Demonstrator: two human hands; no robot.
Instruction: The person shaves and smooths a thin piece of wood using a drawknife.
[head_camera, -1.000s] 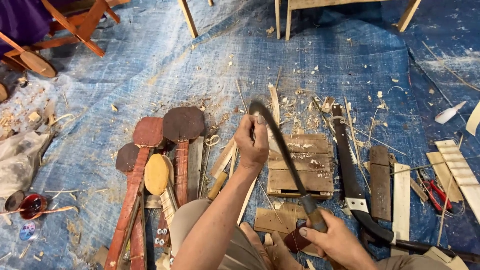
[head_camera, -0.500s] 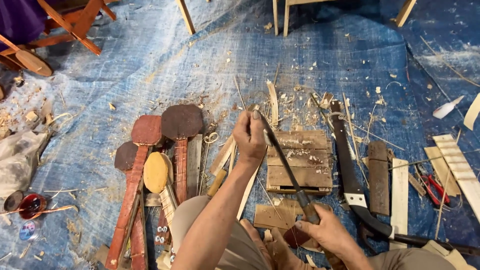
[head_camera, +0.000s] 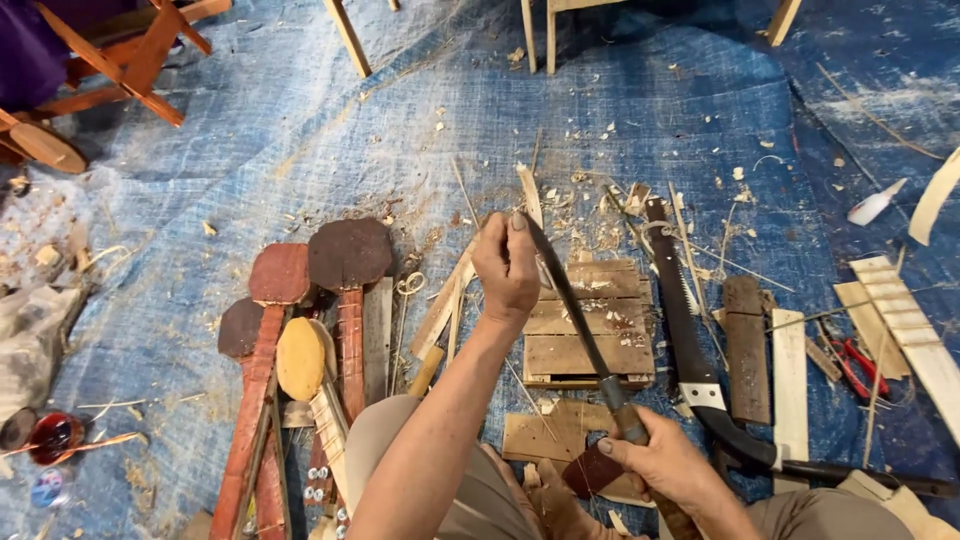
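Blue tarp (head_camera: 640, 110), both hands gripping knife (head_camera: 575, 310), red-filled jar (head_camera: 52, 437)

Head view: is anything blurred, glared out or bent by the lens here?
Head view: sharp at the left hand and the blade it pinches; even, soft light with no glare; the blue tarp darkens toward the top right; slight wide-angle bending at the frame edges.

A blue tarp (head_camera: 300, 150), dusty and strewn with wood shavings (head_camera: 590, 190), covers the floor. Wooden furniture legs (head_camera: 545, 30) stand at twelve o'clock, a reddish wooden frame (head_camera: 120, 60) at ten.
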